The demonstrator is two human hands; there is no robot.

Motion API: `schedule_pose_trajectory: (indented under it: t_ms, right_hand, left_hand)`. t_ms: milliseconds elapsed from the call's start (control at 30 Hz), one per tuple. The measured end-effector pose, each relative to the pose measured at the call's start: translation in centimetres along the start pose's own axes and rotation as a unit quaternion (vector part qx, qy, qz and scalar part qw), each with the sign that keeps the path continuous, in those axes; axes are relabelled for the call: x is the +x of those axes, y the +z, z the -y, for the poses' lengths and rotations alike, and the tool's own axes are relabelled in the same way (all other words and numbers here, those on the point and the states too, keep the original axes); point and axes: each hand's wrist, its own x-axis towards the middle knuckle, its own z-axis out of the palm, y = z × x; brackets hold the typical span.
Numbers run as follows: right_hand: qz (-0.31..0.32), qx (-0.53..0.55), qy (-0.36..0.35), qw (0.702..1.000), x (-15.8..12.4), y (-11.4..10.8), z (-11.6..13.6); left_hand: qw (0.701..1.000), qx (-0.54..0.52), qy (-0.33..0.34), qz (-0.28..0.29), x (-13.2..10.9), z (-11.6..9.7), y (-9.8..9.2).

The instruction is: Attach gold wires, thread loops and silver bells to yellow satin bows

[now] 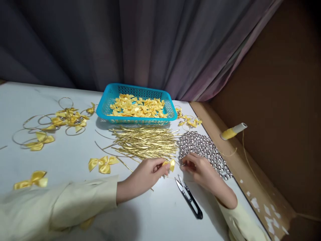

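Clamping the left hand [144, 172], with thumb against fingers, on a yellow bow [172, 164] above the desk [155, 216]. Holding the right hand [200, 169] at 3 o'clock from it, with curled fingers close to silver beads [200, 144]; cannot tell whether gripping anything. From the bow, seeing scissors [190, 200] at 5 o'clock, gold strands [145, 142] at 10, and a blue basket [100, 112] of small bows [137, 107] at 11.

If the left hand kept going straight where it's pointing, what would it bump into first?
Probably the right hand, just past the yellow bow that the left hand holds. Depth is hard to judge, so it might brush the silver beads instead.
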Motion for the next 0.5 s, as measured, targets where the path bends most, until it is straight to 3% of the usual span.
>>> schedule_pose_trajectory:
  t_ms: [200,333,400,500]
  right_hand:
    - [-0.026,0.002,-0.002,1.0,0.1,0.6,0.9]
    - [-0.049,0.13,0.02,0.99,0.0,0.0,1.1]
    - [-0.064,0.248,0.051,0.965,0.0,-0.5,1.0]
    - [-0.082,0.417,0.104,0.899,-0.2,-1.4,0.8]
  left_hand:
    - [1.0,-0.013,0.007,-0.004,0.1,0.1,0.1]
    - [1.0,-0.022,0.003,-0.002,-0.1,0.0,0.0]
    - [1.0,-0.027,0.002,0.001,-0.2,-0.2,0.0]
    - [0.999,-0.044,0.008,0.001,-0.3,-0.2,-0.1]
